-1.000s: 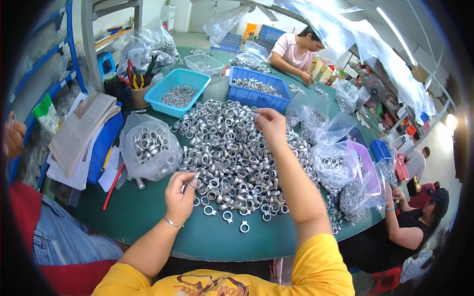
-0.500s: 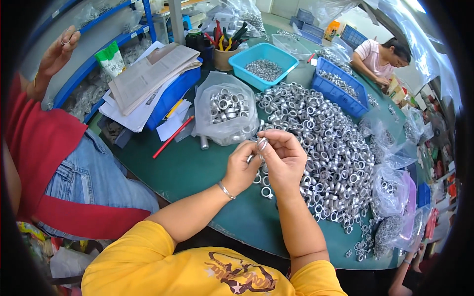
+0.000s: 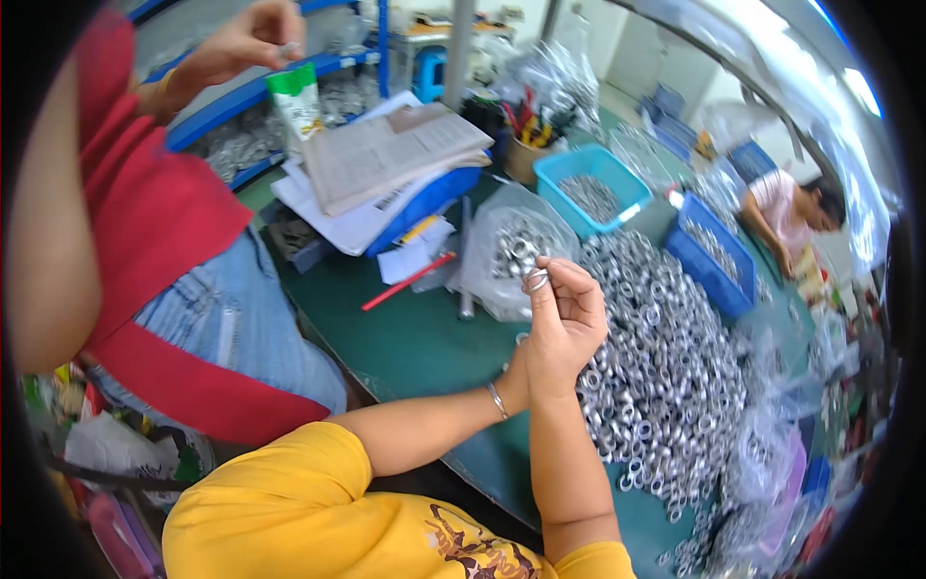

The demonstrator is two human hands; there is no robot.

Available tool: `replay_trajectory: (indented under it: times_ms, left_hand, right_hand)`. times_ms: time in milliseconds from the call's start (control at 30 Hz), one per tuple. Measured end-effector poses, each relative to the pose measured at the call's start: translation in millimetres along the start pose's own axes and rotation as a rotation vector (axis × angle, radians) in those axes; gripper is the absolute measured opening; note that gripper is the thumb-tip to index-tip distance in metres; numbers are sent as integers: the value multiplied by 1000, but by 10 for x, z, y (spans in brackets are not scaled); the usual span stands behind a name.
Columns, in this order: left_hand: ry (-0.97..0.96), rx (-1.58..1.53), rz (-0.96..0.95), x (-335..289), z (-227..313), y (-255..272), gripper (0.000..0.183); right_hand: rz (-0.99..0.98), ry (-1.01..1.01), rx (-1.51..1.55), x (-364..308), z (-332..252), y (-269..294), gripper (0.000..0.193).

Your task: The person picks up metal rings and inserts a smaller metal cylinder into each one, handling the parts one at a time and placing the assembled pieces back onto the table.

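My right hand (image 3: 569, 328) pinches a silver metal ring (image 3: 536, 280) between thumb and fingers, raised in front of a clear plastic bag (image 3: 492, 285) of larger rings. Only the wrist and heel of my left hand (image 3: 517, 384) show; its fingers are hidden behind my right hand, so what they hold cannot be seen. Both hands are over the near side of a large heap of loose metal rings (image 3: 666, 357) on the green table (image 3: 386, 357).
Behind the heap stand a turquoise basin (image 3: 632, 201) and a blue basket (image 3: 709, 253), both with small metal parts. Left lie a red pencil (image 3: 410, 280) and stacked papers (image 3: 386, 159). A person in red (image 3: 164, 232) stands close on my left; another person (image 3: 786, 212) sits at far right.
The view has swung left, so the table's things appear further right. My left fingers have gone out of sight behind my right hand, which still holds the ring. The person in red has lowered a hand.
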State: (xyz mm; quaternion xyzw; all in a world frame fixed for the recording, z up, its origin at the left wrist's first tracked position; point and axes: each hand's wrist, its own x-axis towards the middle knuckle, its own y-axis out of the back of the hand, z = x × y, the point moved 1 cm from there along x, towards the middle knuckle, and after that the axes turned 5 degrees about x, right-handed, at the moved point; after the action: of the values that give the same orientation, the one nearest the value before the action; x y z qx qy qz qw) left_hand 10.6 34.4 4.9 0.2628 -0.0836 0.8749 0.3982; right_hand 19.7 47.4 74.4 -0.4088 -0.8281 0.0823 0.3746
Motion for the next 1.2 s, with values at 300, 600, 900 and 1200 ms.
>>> replay_trajectory:
  times_ms: [300, 600, 900, 1200]
  left_hand:
    - [-59, 29, -61, -74, -111, 6, 17]
    - [-52, 72, 157, -9, -24, 118, 14]
    - [-27, 67, 107, -5, -74, 116, 15]
    - [-63, 67, 164, -14, -126, 65, 13]
  right_hand:
    - [-69, -24, 181, 218, 362, -720, 16]
    - [-87, 243, -7, 205, 540, -883, 16]
    - [-83, 183, 59, 235, 624, -864, 16]
    - [-92, 169, 73, 232, 651, -825, 16]
